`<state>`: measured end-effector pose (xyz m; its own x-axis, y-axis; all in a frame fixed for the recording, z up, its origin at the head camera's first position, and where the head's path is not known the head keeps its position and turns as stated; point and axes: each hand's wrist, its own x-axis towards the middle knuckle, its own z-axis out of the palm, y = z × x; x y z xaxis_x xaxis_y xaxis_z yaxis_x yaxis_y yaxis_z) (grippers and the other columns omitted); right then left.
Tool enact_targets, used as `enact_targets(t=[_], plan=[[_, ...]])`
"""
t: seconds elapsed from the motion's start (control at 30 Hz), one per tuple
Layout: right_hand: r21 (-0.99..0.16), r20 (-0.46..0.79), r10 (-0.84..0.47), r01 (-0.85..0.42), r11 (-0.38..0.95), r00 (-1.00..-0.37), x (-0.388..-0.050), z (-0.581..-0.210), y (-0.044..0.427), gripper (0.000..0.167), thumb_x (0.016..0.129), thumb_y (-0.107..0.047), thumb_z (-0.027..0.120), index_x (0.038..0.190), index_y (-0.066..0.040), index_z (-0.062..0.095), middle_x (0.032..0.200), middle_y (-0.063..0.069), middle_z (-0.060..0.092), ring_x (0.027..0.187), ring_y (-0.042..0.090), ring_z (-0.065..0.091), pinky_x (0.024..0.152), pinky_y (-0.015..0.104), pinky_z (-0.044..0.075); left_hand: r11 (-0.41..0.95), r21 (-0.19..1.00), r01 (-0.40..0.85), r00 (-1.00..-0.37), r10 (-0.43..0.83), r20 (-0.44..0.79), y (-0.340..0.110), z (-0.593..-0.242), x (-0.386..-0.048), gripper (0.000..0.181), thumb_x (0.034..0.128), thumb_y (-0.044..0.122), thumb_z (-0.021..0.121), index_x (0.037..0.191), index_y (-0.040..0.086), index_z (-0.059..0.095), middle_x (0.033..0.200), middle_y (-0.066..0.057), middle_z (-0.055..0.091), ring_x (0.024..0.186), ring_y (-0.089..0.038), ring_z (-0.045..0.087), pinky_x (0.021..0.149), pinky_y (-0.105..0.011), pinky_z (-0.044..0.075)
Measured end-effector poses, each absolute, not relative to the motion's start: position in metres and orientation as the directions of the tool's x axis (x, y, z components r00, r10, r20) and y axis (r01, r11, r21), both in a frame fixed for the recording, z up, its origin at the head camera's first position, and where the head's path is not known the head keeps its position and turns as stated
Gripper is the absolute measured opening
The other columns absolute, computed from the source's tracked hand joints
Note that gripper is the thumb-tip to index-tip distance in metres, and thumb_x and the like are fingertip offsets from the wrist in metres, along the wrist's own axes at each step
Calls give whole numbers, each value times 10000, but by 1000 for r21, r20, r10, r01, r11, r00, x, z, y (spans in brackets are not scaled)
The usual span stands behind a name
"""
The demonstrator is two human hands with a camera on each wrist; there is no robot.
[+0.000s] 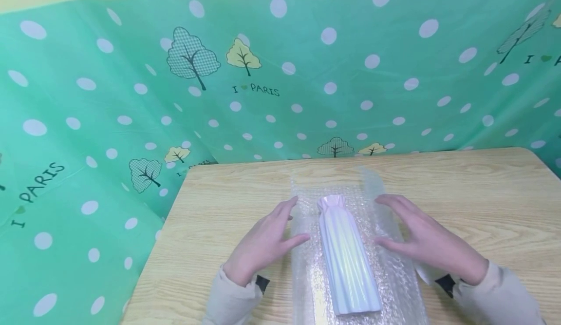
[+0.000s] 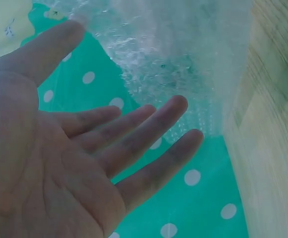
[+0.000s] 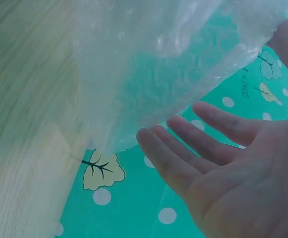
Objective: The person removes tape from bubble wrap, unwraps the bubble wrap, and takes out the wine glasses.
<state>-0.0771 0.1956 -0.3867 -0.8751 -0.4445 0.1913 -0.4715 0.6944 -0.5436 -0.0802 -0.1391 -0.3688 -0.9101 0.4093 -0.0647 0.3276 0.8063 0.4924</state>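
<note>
A pearly white, pleated vase [image 1: 348,261] with a gathered neck lies on its side on a sheet of bubble wrap [image 1: 307,271]. Its neck points to the far side of the table. My left hand [image 1: 266,239] is held at the wrap's left edge, fingers extended and thumb apart. On the other side my right hand [image 1: 431,244] mirrors it along the raised right flap. In the right wrist view, the fingers [image 3: 158,153] lie close against the bubble wrap [image 3: 148,94]; contact is hard to tell. Neither wrist view shows the vase.
The wooden table [image 1: 210,218] has its far edge against a green dotted cloth [image 1: 245,120] printed with trees. This cloth also hangs along the left side. A far corner of the wrap stands up from the tabletop.
</note>
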Motion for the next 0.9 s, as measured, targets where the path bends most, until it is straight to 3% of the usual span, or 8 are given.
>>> enact_targets(t=[0.4,0.9], plan=[[-536,171,-466,-479,696,-868,-79,-387,205,772,879,-410,744,1454,-16,411,1448,174,452,1071,330,636,880,527,574,801,509,313,-912,403,-73,-153,-368,-79,741,932,451,657,1518,108,360,1474,-53,470,1185,-212,602,989,-411,542],[-595,28,-470,-392,701,-882,-83,-386,240,830,884,-424,732,1497,-37,328,1450,212,417,1199,466,542,886,625,531,805,528,272,-930,360,-69,-171,-381,-73,706,908,360,716,1473,58,419,1435,-58,503,1097,-179,637,889,-368,584]])
